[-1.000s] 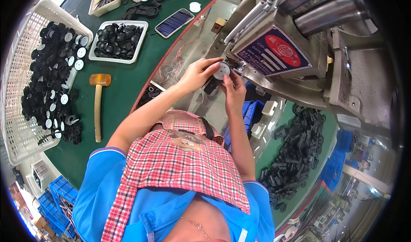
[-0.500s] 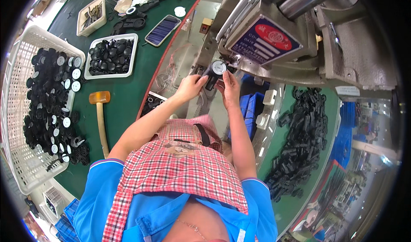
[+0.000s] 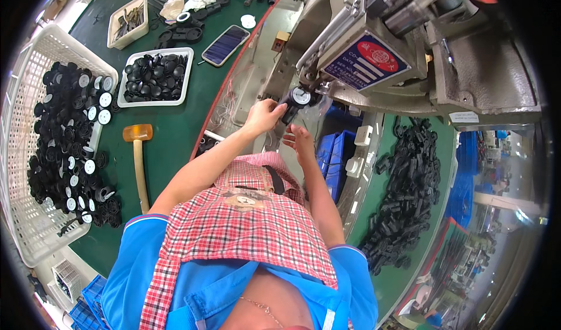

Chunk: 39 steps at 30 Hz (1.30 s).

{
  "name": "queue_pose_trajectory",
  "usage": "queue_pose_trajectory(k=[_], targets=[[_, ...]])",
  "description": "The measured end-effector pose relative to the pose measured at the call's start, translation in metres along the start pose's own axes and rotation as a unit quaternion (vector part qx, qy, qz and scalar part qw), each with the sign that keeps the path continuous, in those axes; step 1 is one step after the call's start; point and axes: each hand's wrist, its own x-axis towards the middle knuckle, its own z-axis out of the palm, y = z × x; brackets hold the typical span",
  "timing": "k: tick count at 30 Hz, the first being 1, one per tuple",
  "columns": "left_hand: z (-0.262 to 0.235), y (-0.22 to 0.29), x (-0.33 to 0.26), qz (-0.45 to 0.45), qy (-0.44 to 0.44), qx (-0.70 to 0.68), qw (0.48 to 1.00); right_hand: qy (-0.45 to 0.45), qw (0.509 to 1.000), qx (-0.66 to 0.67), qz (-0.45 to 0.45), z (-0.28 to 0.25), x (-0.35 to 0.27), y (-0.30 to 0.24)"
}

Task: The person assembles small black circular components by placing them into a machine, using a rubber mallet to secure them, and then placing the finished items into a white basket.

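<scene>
The person stood close against a grey metal press machine [image 3: 409, 55], both bare arms stretched forward over a checked red apron [image 3: 245, 219] worn on a blue shirt. The left hand [image 3: 264, 115] was closed around a small black part with a round white face [image 3: 299, 97], holding it up just beneath the head of the machine, right below the blue and red plate on its sloping front. The right hand [image 3: 301, 143] sat a little nearer the body, just under that part, its fingers loosely curled and pointing up toward it; from where I stood I could not tell whether it touched the part or gripped anything. Off to the person's left, on the green tabletop [image 3: 169, 131], lay a mallet with a yellowish head and wooden handle [image 3: 138, 155], well apart from the hands. Beyond it stood a large white mesh basket [image 3: 35, 96] heaped with black round pieces, some showing white faces. A white tray [image 3: 153, 76] full of black caps sat farther up the table, with a smaller tray [image 3: 128, 21] of dark bits behind it and a phone [image 3: 225, 45] lying flat beside them. To the person's right, on the other side of the machine, a long heap of black moulded parts [image 3: 409, 190] was spread across another green surface.
</scene>
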Motion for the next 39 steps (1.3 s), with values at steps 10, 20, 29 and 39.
queue_pose_trajectory(k=[10, 20, 29, 39], targets=[[-0.009, 0.021, -0.014, 0.086, 0.013, 0.023, 0.996, 0.075, 0.967, -0.204, -0.132, -0.021, 0.044, 0.017], [-0.181, -0.084, -0.175, -0.1, 0.201, 0.105, 0.969, 0.122, 0.708, -0.613, -0.328, -0.05, 0.159, -0.033], [-0.219, -0.034, -0.133, 0.107, 0.41, 0.338, 0.84, 0.143, 0.616, -0.676, -0.378, -0.088, 0.217, -0.01], [-0.253, -0.037, -0.039, 0.069, 0.37, 0.41, 0.831, 0.114, 0.656, -0.648, -0.37, -0.085, 0.196, -0.033]])
